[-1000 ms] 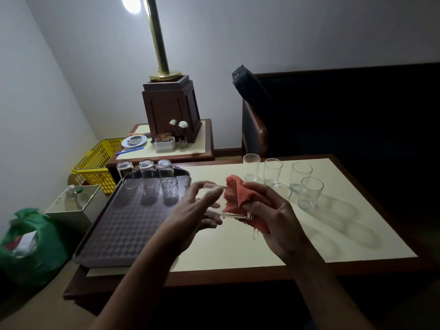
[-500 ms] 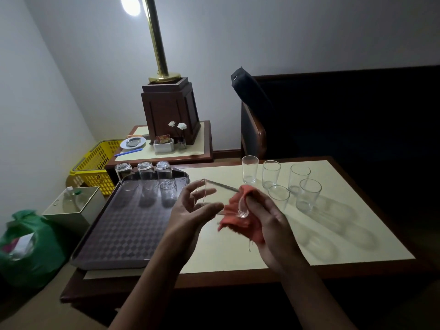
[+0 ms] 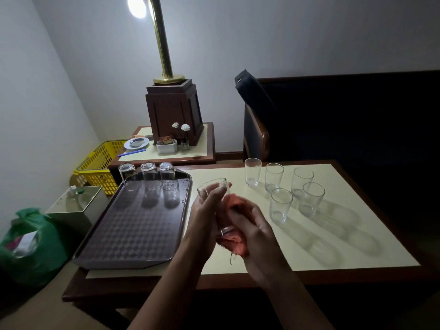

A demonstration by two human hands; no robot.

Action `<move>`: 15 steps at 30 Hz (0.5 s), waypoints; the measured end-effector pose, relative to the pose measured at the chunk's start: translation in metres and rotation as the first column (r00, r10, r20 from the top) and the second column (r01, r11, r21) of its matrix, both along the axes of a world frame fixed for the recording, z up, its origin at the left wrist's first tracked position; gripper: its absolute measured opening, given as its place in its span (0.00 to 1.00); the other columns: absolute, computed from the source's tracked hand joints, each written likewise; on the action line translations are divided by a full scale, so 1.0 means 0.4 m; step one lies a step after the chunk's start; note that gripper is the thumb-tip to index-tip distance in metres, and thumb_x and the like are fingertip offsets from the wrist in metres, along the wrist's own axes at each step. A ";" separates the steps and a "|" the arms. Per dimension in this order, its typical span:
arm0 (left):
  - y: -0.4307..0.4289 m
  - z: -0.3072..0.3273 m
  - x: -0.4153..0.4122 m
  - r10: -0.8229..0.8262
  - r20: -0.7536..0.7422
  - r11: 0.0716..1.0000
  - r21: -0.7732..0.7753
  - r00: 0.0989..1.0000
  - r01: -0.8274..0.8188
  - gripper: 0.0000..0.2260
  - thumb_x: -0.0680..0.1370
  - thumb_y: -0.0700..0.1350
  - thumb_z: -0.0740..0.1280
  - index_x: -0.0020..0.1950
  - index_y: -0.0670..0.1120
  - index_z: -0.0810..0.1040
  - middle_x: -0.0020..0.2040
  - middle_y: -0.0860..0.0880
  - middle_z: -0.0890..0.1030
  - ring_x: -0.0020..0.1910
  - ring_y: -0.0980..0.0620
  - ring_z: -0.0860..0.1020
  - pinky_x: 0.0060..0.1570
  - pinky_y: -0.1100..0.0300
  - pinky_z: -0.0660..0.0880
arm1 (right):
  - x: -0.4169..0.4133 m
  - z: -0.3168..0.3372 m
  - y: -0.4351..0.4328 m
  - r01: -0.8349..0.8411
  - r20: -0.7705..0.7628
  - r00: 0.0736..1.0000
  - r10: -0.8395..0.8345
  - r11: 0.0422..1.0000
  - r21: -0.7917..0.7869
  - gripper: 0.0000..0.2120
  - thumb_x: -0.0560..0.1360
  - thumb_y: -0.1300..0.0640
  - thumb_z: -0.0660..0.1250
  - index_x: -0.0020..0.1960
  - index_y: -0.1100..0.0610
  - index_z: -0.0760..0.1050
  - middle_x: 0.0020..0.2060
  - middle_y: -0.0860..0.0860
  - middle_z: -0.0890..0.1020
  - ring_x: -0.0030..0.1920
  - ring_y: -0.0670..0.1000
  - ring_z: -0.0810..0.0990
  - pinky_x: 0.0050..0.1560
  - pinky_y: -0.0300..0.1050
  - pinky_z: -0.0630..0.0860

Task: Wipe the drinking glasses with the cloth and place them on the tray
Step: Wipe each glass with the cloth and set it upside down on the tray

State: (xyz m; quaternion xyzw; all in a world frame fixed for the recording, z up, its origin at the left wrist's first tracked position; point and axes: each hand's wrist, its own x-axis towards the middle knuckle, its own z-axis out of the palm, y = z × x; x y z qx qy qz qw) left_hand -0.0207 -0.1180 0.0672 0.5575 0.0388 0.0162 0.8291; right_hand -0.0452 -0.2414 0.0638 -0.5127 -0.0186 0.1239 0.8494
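**A:** What's around you?

**B:** You sit at a cream-topped table with a dark wood edge, in a dim room lit by a lamp at the back. A brown patterned tray lies on the table's left side.

**A:** And your hands?

**B:** Your left hand is closed around a clear glass, tilted with its open rim pointing up and away from you. Your right hand grips an orange cloth, pressed against the glass's base, just right of your left hand.

**A:** Where are the other glasses?

**B:** Four wiped glasses stand upside down at the tray's far end. Five upright glasses wait on the table, right of your hands, near but apart from them.
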 end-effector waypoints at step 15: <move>-0.011 -0.005 -0.017 -0.028 -0.065 1.000 0.005 0.998 0.028 0.17 0.81 0.65 0.60 0.59 0.60 0.84 0.64 0.51 0.85 0.64 0.48 0.82 0.63 0.45 0.77 | 0.017 -0.023 0.000 0.214 0.268 0.949 -0.168 0.965 -0.150 0.21 0.78 0.59 0.72 0.67 0.40 0.79 0.61 0.44 0.85 0.63 0.49 0.83 0.60 0.51 0.81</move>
